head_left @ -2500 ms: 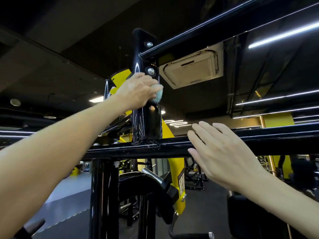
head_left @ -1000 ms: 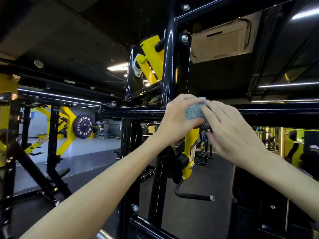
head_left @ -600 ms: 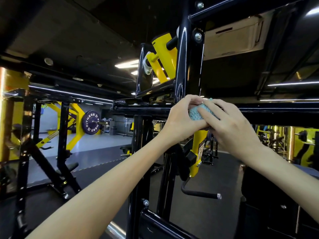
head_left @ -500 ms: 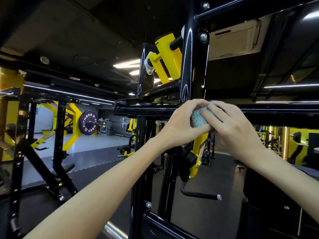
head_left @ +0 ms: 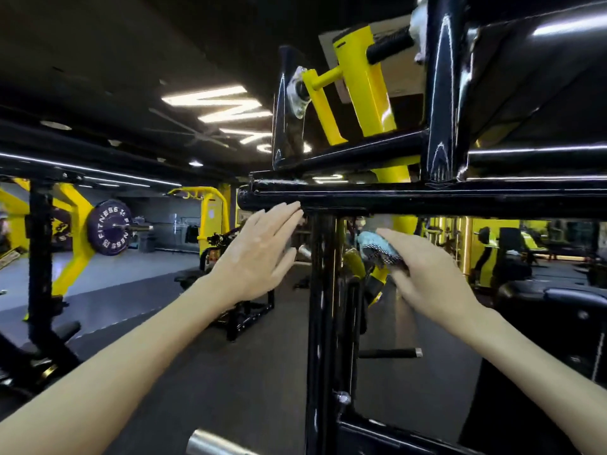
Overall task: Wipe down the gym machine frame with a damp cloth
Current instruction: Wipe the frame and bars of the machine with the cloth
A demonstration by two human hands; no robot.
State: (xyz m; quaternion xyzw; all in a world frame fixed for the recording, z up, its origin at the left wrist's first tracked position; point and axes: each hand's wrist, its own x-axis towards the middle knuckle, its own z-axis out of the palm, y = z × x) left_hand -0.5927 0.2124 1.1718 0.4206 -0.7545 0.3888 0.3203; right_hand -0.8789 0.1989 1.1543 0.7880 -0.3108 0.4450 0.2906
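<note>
Left hand (head_left: 259,254): grip wide open, straight fingers up at the frame crossbar (head_left: 427,200). Right hand (head_left: 430,277): grip curled round the blue cloth (head_left: 377,249), just right of the black post (head_left: 323,290), below the crossbar.

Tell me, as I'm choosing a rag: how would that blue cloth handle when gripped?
The cloth is wadded in the right hand, so probably soft and floppy. One hand alone holds it, so likely light. Its knobbly weave probably resists slipping.
</note>
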